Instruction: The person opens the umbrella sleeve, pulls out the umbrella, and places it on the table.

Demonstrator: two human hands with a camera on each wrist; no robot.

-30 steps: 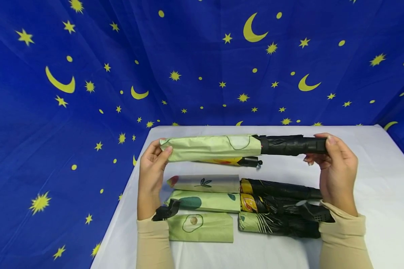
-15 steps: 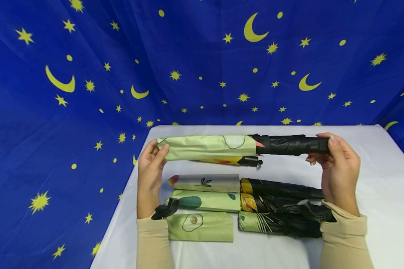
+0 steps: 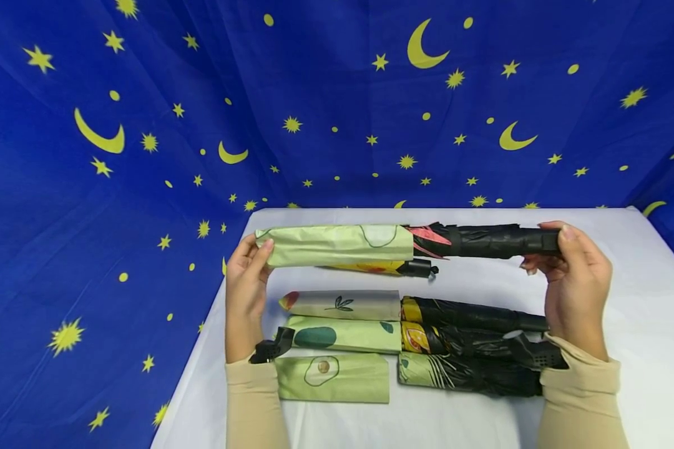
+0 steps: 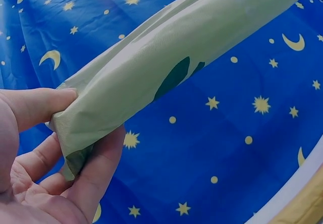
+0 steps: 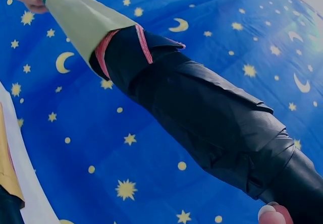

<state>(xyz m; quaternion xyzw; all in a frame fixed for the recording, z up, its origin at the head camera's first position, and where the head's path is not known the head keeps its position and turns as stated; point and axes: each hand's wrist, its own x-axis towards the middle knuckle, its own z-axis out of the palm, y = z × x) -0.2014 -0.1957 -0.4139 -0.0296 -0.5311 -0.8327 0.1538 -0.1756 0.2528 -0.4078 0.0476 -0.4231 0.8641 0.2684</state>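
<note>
A folded black umbrella (image 3: 485,241) with pink markings is held level above the table, its left part inside a pale green avocado-print sleeve (image 3: 337,244). My left hand (image 3: 248,274) pinches the sleeve's closed end between thumb and fingers; the left wrist view shows the thumb on top of the cloth (image 4: 131,67). By its black handle, my right hand (image 3: 578,274) grips the umbrella at the far right. In the right wrist view the umbrella's black canopy (image 5: 197,113) emerges from the sleeve's mouth, and only a fingertip of the right hand shows at the bottom.
On the white table (image 3: 646,299) lie a grey sleeve (image 3: 365,304), a green sleeve (image 3: 354,335) and an avocado sleeve (image 3: 359,377). Several folded black umbrellas (image 3: 477,315) lie to their right. Another yellow-and-black umbrella (image 3: 415,268) lies partly hidden behind the held one. A starry blue cloth (image 3: 337,93) hangs behind.
My hands have moved apart, the right one rightward and the left one slightly leftward. The umbrella has slid further out of the sleeve, and its pink markings now show.
</note>
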